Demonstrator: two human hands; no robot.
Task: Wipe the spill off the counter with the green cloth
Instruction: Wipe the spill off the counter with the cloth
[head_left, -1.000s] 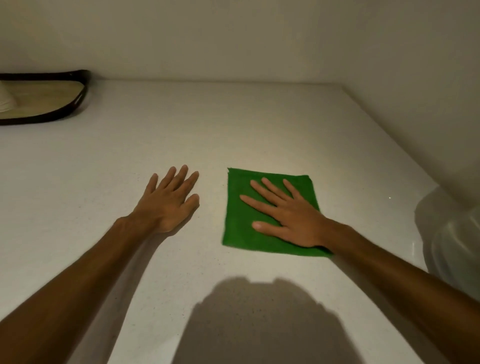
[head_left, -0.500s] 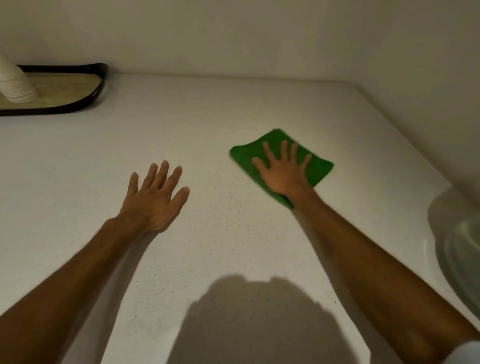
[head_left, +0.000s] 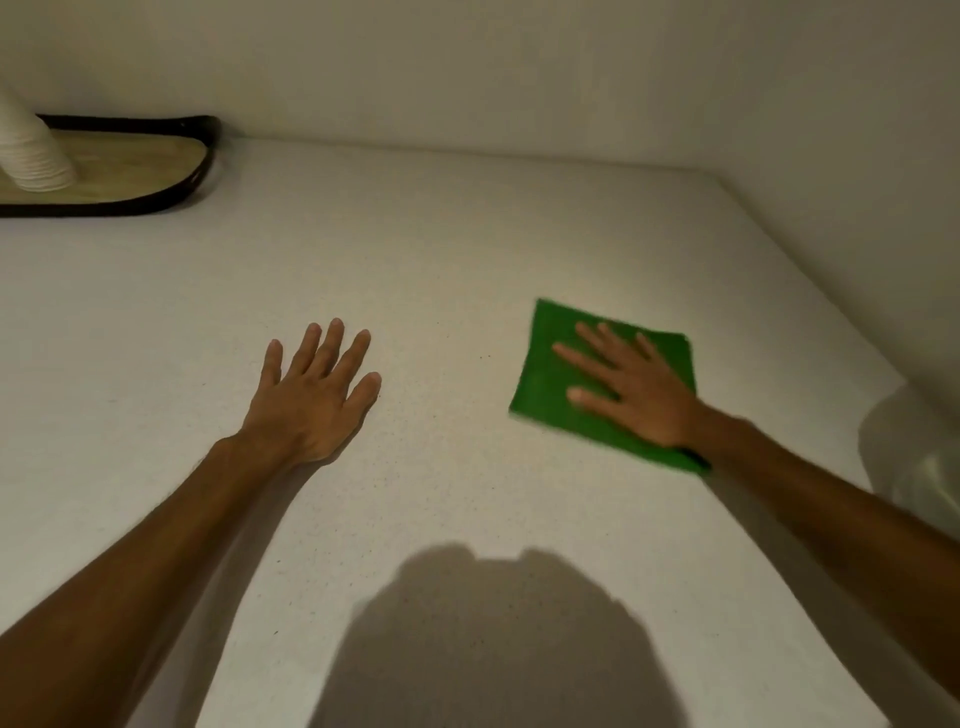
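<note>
Your right hand lies flat and spread on the green cloth, palm pressing it to the surface, gripping nothing. The cloth sits right of centre, its long axis running from near you toward the far wall. Your left hand rests open on bare surface, well apart. I can't make out any spill, so sweep leftward toward the middle.
</note>
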